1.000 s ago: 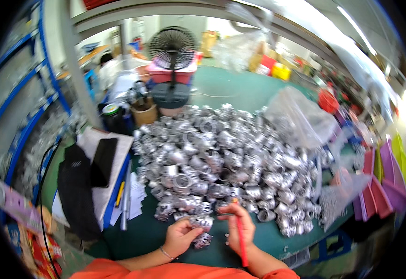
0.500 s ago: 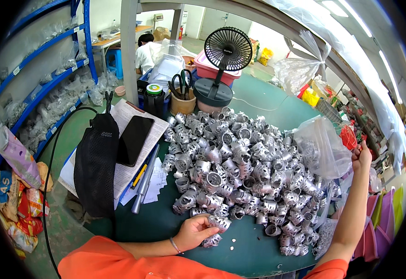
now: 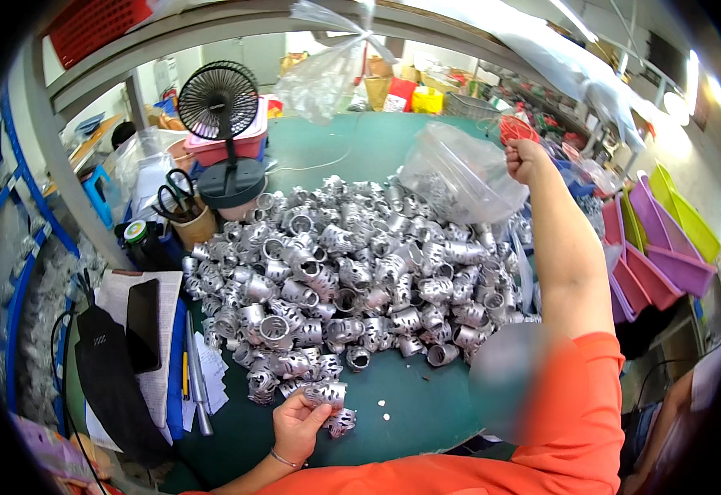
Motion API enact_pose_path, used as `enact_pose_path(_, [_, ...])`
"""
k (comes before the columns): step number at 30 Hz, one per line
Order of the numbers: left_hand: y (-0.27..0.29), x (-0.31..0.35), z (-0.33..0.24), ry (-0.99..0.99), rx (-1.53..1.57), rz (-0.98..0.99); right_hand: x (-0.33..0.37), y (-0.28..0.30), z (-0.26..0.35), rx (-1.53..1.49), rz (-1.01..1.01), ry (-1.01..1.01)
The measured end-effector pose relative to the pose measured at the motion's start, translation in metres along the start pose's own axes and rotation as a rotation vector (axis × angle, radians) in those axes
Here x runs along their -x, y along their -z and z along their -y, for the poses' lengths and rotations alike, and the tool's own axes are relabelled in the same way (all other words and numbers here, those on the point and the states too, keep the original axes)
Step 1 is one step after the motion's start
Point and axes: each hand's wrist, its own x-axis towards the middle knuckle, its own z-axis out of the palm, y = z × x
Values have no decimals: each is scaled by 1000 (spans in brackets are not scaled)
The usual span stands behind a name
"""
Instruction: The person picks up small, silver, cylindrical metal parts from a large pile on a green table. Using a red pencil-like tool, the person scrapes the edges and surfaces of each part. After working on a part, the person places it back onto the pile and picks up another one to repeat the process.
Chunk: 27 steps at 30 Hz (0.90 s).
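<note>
My left hand (image 3: 296,426) is closed around a silver cut-out metal sleeve (image 3: 326,394) at the table's near edge, with a second such sleeve (image 3: 341,423) just under my fingers. A large heap of the same silver sleeves (image 3: 352,280) covers the middle of the green table. My right arm reaches far out, and my right hand (image 3: 525,161) is closed beside a bundle of red string (image 3: 516,129). Whatever its fingers hold is too small to make out. A clear plastic bag (image 3: 468,177) lies left of that hand, against the heap's far side.
A black fan (image 3: 219,103) and a pot of scissors (image 3: 191,223) stand behind the heap. Left lie a phone (image 3: 143,326), a black pouch (image 3: 113,384) and pens on papers. Purple, pink and green bins (image 3: 662,239) hang right; another person's arm (image 3: 666,421) shows below them.
My view has swung to the right, so the table things sit further left. My right arm stays stretched out, its closed hand still by the red string. The left hand keeps its sleeve.
</note>
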Motion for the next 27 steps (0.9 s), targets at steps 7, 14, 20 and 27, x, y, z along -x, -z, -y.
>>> enact_pose_path(7, [1, -3, 8, 6, -17, 56, 2, 30, -1, -77, -25, -102])
enact_pose_path(14, [4, -1, 2, 54, 61, 68, 25, 27, -4, -147, 92, 122])
enact_pose_path(20, [4, -6, 6, 71, 99, 117, 123, 30, -69, -464, 383, 444])
enact_pose_path(27, [4, -10, 4, -43, 164, 54, 261, -13, -235, -418, 534, 599])
